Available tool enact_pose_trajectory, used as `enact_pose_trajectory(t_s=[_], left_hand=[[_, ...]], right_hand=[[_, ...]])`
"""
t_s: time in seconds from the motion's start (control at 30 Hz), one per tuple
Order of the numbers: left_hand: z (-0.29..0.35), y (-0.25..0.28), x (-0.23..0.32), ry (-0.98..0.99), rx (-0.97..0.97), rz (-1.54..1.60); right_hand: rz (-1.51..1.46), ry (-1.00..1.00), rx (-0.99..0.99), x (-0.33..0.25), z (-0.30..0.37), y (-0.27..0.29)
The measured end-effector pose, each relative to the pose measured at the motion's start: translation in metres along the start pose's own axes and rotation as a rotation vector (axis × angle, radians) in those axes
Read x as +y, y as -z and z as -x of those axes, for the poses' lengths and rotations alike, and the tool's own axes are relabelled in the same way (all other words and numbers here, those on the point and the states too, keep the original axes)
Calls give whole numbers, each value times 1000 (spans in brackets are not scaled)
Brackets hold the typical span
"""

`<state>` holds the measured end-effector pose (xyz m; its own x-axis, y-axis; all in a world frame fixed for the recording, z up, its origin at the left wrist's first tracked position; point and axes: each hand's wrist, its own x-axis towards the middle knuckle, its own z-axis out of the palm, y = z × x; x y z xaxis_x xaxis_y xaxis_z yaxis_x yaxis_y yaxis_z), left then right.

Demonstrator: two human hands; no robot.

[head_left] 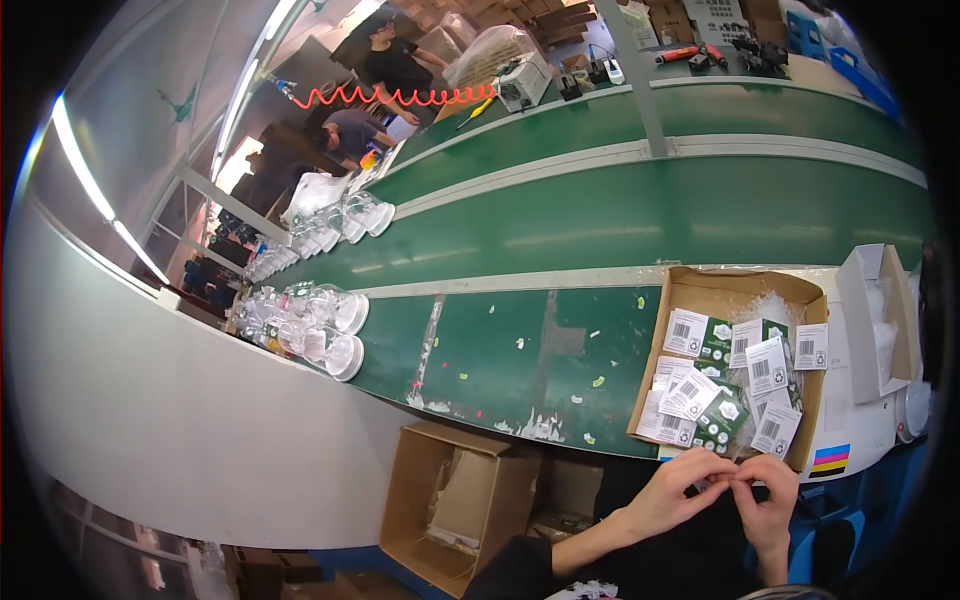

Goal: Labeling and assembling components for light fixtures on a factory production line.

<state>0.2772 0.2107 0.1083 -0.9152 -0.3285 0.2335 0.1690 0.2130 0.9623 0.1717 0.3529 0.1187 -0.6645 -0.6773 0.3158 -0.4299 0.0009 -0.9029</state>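
My left hand [682,492] and my right hand [768,500] meet just in front of the bench edge, fingertips pinched together. Whatever lies between them is too small or hidden to make out. Right beyond them, a shallow cardboard box [650,345] rests on the bench. Inside are several white-and-green printed cards [767,366], spread in overlapping layers. Some crumpled clear plastic [768,308] shows along the box's far right part.
An open white carton [868,330] stands right of the box. Clear plastic containers with white bases [340,318] crowd the green bench [500,350] at far left. Below sits an open brown carton [405,485]. A blue stool [842,540] is near my right arm. Two people [385,65] work across the benches.
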Motion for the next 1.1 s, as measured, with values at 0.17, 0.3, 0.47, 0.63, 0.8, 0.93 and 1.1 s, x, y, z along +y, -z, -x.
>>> enact_pose_trajectory(t_s=[0.17, 0.3, 0.47, 0.63, 0.8, 0.93, 1.1], left_hand=[[-1, -2, 2, -37, 27, -34], [0, -3, 1, -47, 48, -71], [-1, -3, 2, -96, 53, -112], [0, -3, 0, -44, 43, -179], [-3, -2, -7, -160, 37, -253], [-4, -4, -2, -157, 24, -243], [-8, -4, -4, -114, -17, -193]], right_hand=[[-86, -63, 53, 5, 9, 0], [-81, 15, 51, 8, 9, 1], [-86, -45, 37, 2, 8, 1], [-26, -19, 6, 7, 6, 3], [43, -67, -37, 8, 4, 4], [-12, -71, 1, 10, 8, 6], [-45, -78, 40, 15, 8, 5]])
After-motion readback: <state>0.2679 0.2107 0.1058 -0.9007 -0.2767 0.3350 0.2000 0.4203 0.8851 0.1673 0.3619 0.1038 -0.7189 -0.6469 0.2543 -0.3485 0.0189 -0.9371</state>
